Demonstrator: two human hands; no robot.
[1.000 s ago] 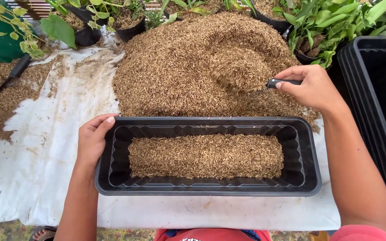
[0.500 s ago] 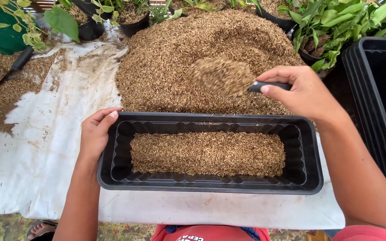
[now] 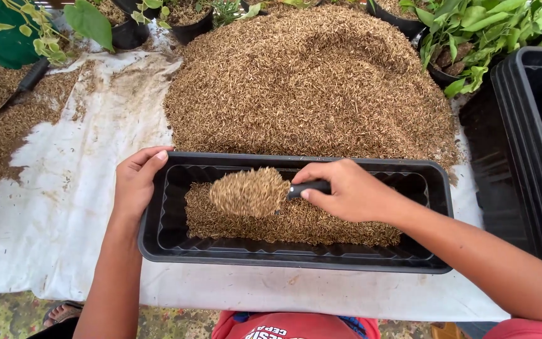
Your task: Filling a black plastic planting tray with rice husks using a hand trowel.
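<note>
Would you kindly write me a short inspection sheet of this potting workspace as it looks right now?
Surface: white sheet, stained, strewn with husks.
Job's things: black planter trough partly filled with husks; loaded scoop above it; large husk pile behind.
Clutter: spare trowel lying far left.
Hands: left hand grips trough's left rim; right hand holds scoop handle.
Cables: nothing seen.
Surroundings: potted plants, stacked black troughs at right, green pot.
</note>
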